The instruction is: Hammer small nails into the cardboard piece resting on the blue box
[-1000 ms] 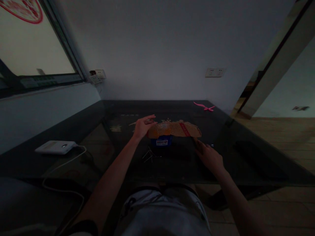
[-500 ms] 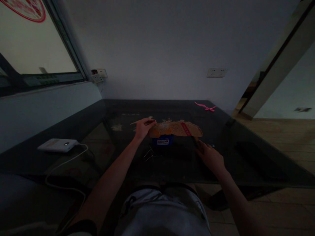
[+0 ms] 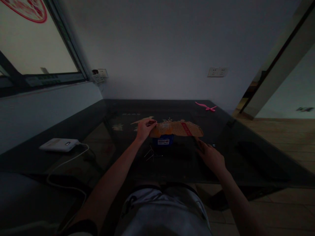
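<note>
A long piece of brown cardboard (image 3: 176,128) with a red printed band lies across a blue box (image 3: 164,140) that carries a white label. My left hand (image 3: 145,128) is at the cardboard's left end, thumb and fingers pinched together; whatever small thing is between the fingertips is too dim to name. Below the cardboard's right end, my right hand (image 3: 211,156) is closed, its fingers curled in shadow. A narrow brownish piece (image 3: 197,140) shows just beyond those fingers. Several thin, pale metal-looking pins (image 3: 152,154) lie loose in front of the box.
The dark tabletop (image 3: 128,106) runs back to the wall. On its left lies a white power bank (image 3: 59,144) with a white cable (image 3: 67,162). A pink ribbon-like item (image 3: 208,107) lies at the back right, a dark flat object (image 3: 262,159) at the right.
Both hands keep nearly the same place and pose. The whole view has shifted very slightly; the cardboard and box stay as they were.
</note>
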A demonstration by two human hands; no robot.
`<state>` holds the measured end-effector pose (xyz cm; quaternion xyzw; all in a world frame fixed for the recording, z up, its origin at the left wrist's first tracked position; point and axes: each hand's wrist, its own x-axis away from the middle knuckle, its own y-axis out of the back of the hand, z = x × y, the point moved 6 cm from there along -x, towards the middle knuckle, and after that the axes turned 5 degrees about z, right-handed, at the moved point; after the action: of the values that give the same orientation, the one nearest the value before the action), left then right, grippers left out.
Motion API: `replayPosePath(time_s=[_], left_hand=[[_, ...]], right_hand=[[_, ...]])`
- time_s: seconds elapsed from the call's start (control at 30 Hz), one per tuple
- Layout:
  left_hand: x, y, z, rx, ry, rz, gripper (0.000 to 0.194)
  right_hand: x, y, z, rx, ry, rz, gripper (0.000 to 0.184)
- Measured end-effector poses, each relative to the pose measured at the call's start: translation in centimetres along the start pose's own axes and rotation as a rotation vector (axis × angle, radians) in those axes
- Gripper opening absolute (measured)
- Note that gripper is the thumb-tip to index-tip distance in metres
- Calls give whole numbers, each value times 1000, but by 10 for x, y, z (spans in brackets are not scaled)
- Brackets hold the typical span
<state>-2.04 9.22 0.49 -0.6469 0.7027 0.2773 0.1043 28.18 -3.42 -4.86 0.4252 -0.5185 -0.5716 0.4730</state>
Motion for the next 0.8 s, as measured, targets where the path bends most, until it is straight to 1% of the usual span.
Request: replayPosePath(time_s=[0.27, 0.4, 0.5, 0.6, 0.7, 0.8], left_hand=[[0, -2, 6, -8, -11, 9, 18], [1, -1, 8, -25, -31, 5, 17], [1, -1, 8, -43, -52, 9, 16], [2, -1, 8, -58, -66, 11, 15], [2, -1, 8, -53, -73, 14, 16], [2, -2, 8, -43, -72, 19, 15]], right_hand=[[-9, -3, -7, 33, 25, 70, 54], [-21, 0, -12, 66, 99, 142, 38], [-30, 3, -23, 98, 90, 168, 31], [-40, 5, -36, 97, 61, 165, 28], [-49, 2, -47, 48, 65, 148, 29], [-59, 2, -54, -33, 99, 89, 30]])
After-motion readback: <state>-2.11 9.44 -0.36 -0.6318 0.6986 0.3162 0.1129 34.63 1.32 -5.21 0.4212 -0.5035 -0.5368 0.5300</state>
